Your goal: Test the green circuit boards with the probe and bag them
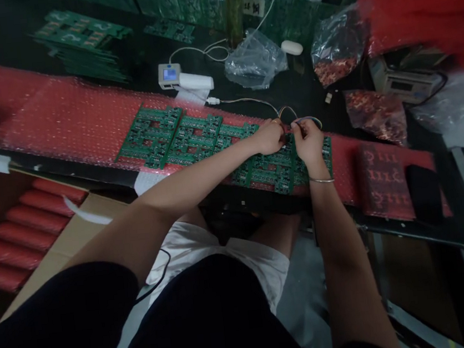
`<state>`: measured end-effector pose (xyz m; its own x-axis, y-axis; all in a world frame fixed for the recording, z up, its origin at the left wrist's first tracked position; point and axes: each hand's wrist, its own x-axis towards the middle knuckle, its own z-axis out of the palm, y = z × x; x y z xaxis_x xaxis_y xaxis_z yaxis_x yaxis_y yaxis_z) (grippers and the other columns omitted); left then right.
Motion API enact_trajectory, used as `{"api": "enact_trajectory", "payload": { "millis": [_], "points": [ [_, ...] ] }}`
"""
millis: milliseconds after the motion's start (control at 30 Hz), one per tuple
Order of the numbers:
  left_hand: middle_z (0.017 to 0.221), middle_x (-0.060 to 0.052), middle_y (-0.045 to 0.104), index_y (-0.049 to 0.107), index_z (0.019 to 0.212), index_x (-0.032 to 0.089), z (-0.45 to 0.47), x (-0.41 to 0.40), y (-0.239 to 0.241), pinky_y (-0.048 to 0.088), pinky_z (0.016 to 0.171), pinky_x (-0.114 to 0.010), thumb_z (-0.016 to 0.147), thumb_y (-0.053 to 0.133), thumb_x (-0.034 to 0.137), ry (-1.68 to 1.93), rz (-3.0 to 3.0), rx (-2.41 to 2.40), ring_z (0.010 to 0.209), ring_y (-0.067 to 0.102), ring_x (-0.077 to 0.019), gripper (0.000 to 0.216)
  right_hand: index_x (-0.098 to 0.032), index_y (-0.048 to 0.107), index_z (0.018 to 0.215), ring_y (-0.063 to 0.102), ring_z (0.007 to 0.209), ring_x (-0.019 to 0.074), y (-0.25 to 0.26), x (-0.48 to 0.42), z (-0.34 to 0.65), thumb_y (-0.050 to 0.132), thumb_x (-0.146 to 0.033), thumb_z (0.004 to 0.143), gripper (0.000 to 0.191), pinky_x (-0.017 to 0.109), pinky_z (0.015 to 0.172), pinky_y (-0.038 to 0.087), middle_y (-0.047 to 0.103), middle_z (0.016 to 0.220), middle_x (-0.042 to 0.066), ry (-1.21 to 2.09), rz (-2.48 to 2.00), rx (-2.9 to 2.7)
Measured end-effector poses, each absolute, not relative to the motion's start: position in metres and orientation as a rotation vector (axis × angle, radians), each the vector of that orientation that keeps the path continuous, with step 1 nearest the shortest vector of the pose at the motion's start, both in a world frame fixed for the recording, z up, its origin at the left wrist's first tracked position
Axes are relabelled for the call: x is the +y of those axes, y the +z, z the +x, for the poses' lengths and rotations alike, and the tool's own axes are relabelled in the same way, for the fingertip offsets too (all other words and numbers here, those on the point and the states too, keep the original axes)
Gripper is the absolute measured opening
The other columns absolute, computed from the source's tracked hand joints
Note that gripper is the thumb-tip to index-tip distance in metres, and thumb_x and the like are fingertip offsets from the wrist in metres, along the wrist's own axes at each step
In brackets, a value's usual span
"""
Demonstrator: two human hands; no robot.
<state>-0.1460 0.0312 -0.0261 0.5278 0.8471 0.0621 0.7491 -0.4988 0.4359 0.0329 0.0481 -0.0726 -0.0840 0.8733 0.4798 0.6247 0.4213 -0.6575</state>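
Two hands are close together over the right part of a row of green circuit boards (209,131) running left to right; thin wires (287,107) arch just beyond. The right hand (309,137) seems to pinch them; what the left hand (272,136), nearer the row's middle, grasps, I cannot tell.

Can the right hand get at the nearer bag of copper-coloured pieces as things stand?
Probably yes: the bag lies to the right of the right hand with nothing tall visible between them. But the hand is at the thin wires, so it may have to leave those first.
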Motion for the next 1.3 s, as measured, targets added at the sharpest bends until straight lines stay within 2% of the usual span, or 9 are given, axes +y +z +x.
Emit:
{"api": "enact_trajectory", "payload": {
  "millis": [167,233,333,567,767,933,1067,1167,1300],
  "points": [
    [0.114,-0.017,0.071,0.079,0.090,0.010,-0.142,0.035,-0.034,0.050,0.110,-0.047,0.086,0.062,0.016,0.454,2.477,1.350,0.114,0.066,-0.0311,0.019,-0.023,0.062,0.099,0.069,0.083,0.0231,-0.070,0.047,0.034,0.049,-0.056,0.106,0.036,0.037,0.080,0.056,0.073,0.093,0.008,0.403,-1.309,-1.815],
    [0.113,-0.018,0.071,0.079,0.100,0.009,-0.144,0.031,-0.036,0.052,0.107,-0.046,0.087,0.062,0.015,0.502,2.486,1.358,0.113,0.066,-0.0310,0.023,-0.024,0.062,0.099,0.070,0.083,0.0229,-0.072,0.047,0.034,0.048,-0.058,0.106,0.038,0.037,0.079,0.056,0.073,0.094,0.008,0.395,-1.301,-1.811],
    [0.125,-0.018,0.070,0.077,0.120,0.011,-0.150,0.016,-0.035,0.053,0.105,-0.045,0.091,0.055,0.012,0.536,2.496,1.314,0.115,0.068,-0.0296,0.036,-0.024,0.062,0.099,0.070,0.082,0.0224,-0.075,0.050,0.033,0.045,-0.060,0.107,0.041,0.036,0.077,0.056,0.073,0.093,0.007,0.360,-1.298,-1.824],
    [0.152,-0.018,0.060,0.078,0.130,0.016,-0.165,-0.005,-0.040,0.043,0.120,-0.056,0.096,0.051,0.018,0.393,2.644,1.164,0.140,0.056,-0.0379,0.043,-0.023,0.064,0.101,0.071,0.086,0.0233,-0.048,0.029,0.037,0.043,-0.061,0.108,0.045,0.037,0.081,0.058,0.074,0.094,0.009,0.361,-1.266,-1.788],
    [0.161,-0.010,0.057,0.059,0.155,0.022,-0.194,-0.009,-0.036,0.043,0.125,-0.044,0.094,0.046,0.010,0.568,2.438,1.052,0.149,0.053,-0.0258,0.063,-0.025,0.068,0.096,0.074,0.092,0.0260,-0.026,-0.047,0.051,0.057,-0.058,0.103,0.035,0.042,0.090,0.060,0.078,0.096,0.008,0.424,-1.280,-1.928],
    [0.141,-0.012,0.069,0.069,0.136,0.016,-0.272,-0.055,0.001,0.046,0.123,-0.047,0.096,0.048,0.016,0.662,2.389,1.279,0.136,0.060,-0.0277,0.045,-0.025,0.068,0.089,0.075,0.098,0.0287,-0.042,-0.075,0.052,0.058,-0.055,0.101,0.033,0.046,0.094,0.060,0.081,0.101,0.010,0.453,-1.229,-2.037],
    [0.114,-0.014,0.069,0.072,0.114,0.012,-0.348,-0.114,0.017,0.053,0.109,-0.046,0.099,0.045,0.022,0.462,2.374,1.620,0.110,0.064,-0.0264,0.033,-0.026,0.068,0.090,0.075,0.099,0.0293,-0.050,-0.074,0.050,0.056,-0.056,0.102,0.035,0.047,0.094,0.059,0.081,0.101,0.011,0.405,-1.231,-2.067],
    [0.110,-0.013,0.067,0.070,0.110,0.015,-0.391,-0.158,0.004,0.056,0.101,-0.043,0.100,0.046,0.027,0.395,2.314,1.818,0.101,0.060,-0.0245,0.028,-0.025,0.069,0.090,0.074,0.097,0.0292,-0.050,-0.072,0.049,0.056,-0.058,0.103,0.037,0.047,0.093,0.058,0.081,0.099,0.011,0.365,-1.212,-2.092],
    [0.117,-0.013,0.066,0.068,0.110,0.017,-0.419,-0.202,-0.024,0.055,0.106,-0.045,0.101,0.046,0.029,0.602,2.255,1.912,0.111,0.060,-0.0245,0.027,-0.025,0.071,0.090,0.074,0.093,0.0291,-0.052,-0.071,0.050,0.056,-0.057,0.104,0.038,0.046,0.090,0.058,0.081,0.096,0.011,0.285,-1.192,-2.125]
  ]
}}
